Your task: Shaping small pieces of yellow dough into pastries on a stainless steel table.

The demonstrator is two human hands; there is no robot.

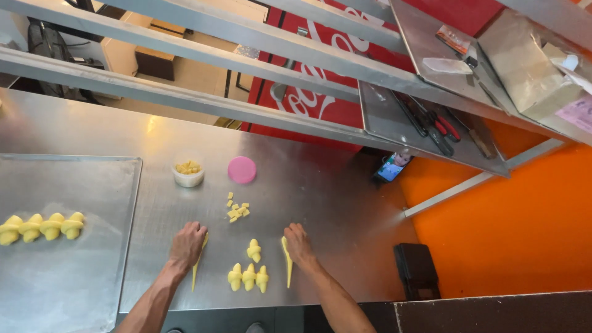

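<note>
My left hand presses flat on a long yellow dough strip lying on the steel table. Over to the right, my right hand rests on a second yellow dough strip. Between the hands lie several rolled yellow dough pieces, one of them set apart a little farther back. A small pile of yellow cubes lies just beyond them.
A steel baking tray at the left holds a row of shaped dough pieces. A small white cup of cubes and a pink lid stand farther back. A phone leans at the right, under a shelf with tools.
</note>
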